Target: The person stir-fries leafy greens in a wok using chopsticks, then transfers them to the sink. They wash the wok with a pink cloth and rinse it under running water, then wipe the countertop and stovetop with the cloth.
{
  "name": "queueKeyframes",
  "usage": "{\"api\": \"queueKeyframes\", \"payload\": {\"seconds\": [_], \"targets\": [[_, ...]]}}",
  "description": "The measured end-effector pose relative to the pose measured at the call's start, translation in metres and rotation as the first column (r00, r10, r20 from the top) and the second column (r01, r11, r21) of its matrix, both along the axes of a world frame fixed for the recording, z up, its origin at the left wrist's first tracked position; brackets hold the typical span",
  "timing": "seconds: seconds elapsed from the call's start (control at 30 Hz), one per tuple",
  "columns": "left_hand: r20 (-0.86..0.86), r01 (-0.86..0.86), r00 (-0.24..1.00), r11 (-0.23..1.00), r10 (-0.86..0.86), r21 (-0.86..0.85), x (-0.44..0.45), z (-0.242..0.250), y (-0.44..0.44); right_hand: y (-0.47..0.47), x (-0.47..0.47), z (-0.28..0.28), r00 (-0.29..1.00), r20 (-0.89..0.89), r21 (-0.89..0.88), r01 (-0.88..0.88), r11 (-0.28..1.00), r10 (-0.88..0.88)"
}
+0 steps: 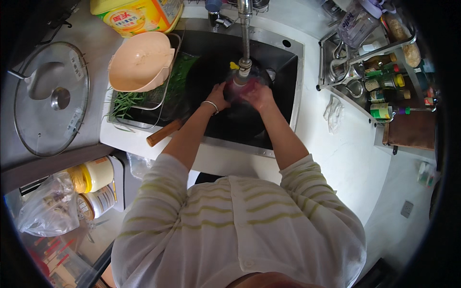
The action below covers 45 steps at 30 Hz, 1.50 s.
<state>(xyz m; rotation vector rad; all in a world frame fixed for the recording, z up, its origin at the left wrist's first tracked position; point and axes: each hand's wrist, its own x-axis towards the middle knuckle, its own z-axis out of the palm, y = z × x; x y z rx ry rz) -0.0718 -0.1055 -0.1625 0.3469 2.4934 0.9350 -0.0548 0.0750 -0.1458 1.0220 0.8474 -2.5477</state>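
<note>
Under the sink faucet's spray head [242, 77], my left hand [218, 96] and my right hand [260, 96] meet from both sides at a reddish-purple item [245, 89], blurred by the water. My right hand's fingers lie on it; whether my left hand grips it or only touches it I cannot tell. Both are over a dark wok [201, 77] in the black sink [286, 79]. The wok's wooden handle [164, 133] sticks out over the front left rim. Something small and yellow [234, 65] is just behind the spray head. Green leafy stalks [183, 72] lie left of the wok.
A pink plastic basin [140, 64] sits tilted on a wire rack [158, 104] at the sink's left, above more green stalks [126, 102]. Far left lies a glass lid [50, 118]. A yellow jug [138, 18] stands behind. Right are a crumpled cloth [334, 114] and a metal rack [331, 81] of bottles.
</note>
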Motion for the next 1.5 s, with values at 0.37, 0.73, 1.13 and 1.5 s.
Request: {"api": "queueKeyframes", "payload": {"seconds": [0.37, 0.73, 1.13, 1.5], "targets": [[0.749, -0.439, 0.660, 0.841, 0.064, 0.315, -0.025, -0.017, 0.027, 0.032, 0.025, -0.035, 0.963, 0.264, -0.068, 0.079, 0.995, -0.058], [0.660, -0.529, 0.748, 0.537, -0.071, 0.657, -0.010, 0.011, 0.036, -0.013, 0.009, -0.047, 0.935, -0.326, -0.550, -0.305, 0.778, 0.136], [0.110, 0.493, 0.870, 0.838, -0.481, -0.233, -0.022, -0.046, 0.041, 0.004, 0.027, -0.057, 0.914, -0.083, -0.314, -0.402, 0.860, 0.397], [0.819, -0.512, 0.356, 0.639, -0.451, 0.574, -0.018, -0.027, 0.024, 0.001, 0.035, -0.029, 0.834, -0.029, -0.594, -0.457, 0.662, 0.550]]}}
